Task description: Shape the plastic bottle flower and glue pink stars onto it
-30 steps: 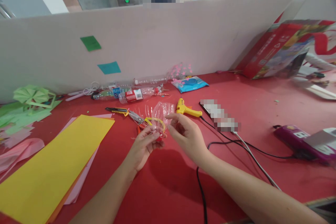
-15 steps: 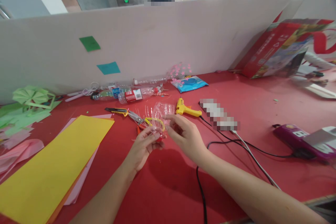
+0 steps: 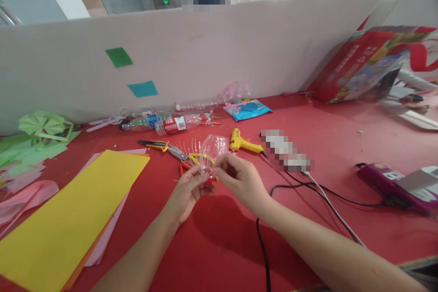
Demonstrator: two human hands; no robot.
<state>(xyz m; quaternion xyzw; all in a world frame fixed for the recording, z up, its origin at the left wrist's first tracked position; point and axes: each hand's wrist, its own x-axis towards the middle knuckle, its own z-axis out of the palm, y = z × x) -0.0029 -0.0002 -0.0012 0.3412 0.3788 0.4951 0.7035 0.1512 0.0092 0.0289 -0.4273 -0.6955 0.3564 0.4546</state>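
Bottle top: between both hands' fingertips, long axis upright, cut strips fanning up and away.
Left hand: pinches its lower end from below-left.
Right hand: fingertips pinched at its right edge, equally near.

The cut bottle piece is clear, thin plastic, slit lengthwise into narrow strips that fan up and outward like a brush. It stands roughly upright, its strips rising above and beyond the fingers. Its narrow lower end is pinched between the fingers of the left hand and those of the right hand, which meet it from either side. A small red cap shows just below the fingertips.
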